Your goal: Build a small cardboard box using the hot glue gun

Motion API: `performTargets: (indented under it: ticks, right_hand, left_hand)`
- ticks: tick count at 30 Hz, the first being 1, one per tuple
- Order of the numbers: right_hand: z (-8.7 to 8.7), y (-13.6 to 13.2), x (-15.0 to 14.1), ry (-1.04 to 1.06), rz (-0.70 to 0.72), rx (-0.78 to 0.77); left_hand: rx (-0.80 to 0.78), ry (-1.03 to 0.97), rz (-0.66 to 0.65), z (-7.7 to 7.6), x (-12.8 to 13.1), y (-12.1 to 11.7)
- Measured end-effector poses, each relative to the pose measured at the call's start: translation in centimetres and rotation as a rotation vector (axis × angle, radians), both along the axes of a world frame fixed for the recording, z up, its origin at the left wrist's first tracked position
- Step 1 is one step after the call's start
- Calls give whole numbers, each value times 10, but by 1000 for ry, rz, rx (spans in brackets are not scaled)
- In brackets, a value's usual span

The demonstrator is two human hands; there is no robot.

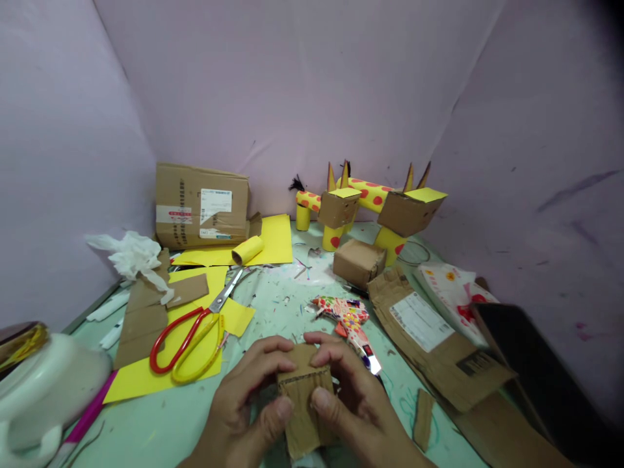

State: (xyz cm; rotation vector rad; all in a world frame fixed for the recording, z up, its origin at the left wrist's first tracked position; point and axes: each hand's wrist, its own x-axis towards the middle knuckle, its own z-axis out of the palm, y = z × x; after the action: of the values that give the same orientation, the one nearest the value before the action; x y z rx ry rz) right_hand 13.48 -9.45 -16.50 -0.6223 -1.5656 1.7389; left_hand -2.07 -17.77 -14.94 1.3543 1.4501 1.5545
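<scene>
A: Any tips for holding the small, boxy piece of plain brown corrugated cardboard (pixel 306 416)? It's at 6 o'clock in the view, right between both hands.

B: Looks decent tbh. Left hand (pixel 238 396) has its side, fingertips round 11 o'clock and thumb at the near left. Right hand (pixel 363 403) grips the other side, fingers near 1 o'clock, thumb on the near face. I'd press evenly with both and go easy with the thumbs, or the face could cave in. Line the edges up square too, since a skewed fold would probably show.

A: Makes sense. How's the piece itself look?

B: Kinda rough, lol. Creased brown faces, with a dark, ragged corrugated edge running across where the top meets the near face. Can't see the underside. The scissors with one red and one yellow handle (pixel 227 294) lie off at 10 o'clock from it, and the floral-patterned, gun-shaped tool (pixel 348 312) is at 1 o'clock, neither being held.
</scene>
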Motion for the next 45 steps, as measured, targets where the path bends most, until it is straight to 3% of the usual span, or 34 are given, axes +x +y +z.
performTargets:
  ticks: [21,34,41,45]
  right_hand:
    - [-1,0,0,11,-10,-4]
    - [0,-1,-1,21,1,12]
    - [-1,-2,-1,41,-20,-1]
    - [-4,-3,0,18,-59,53]
  left_hand:
    - [-9,9,37,-3,-2,-1]
    - [33,54,-61,-6,-4,-1]
    - [5,57,90,-13,8,-5]
    - [-59,32,61,-13,8,-6]
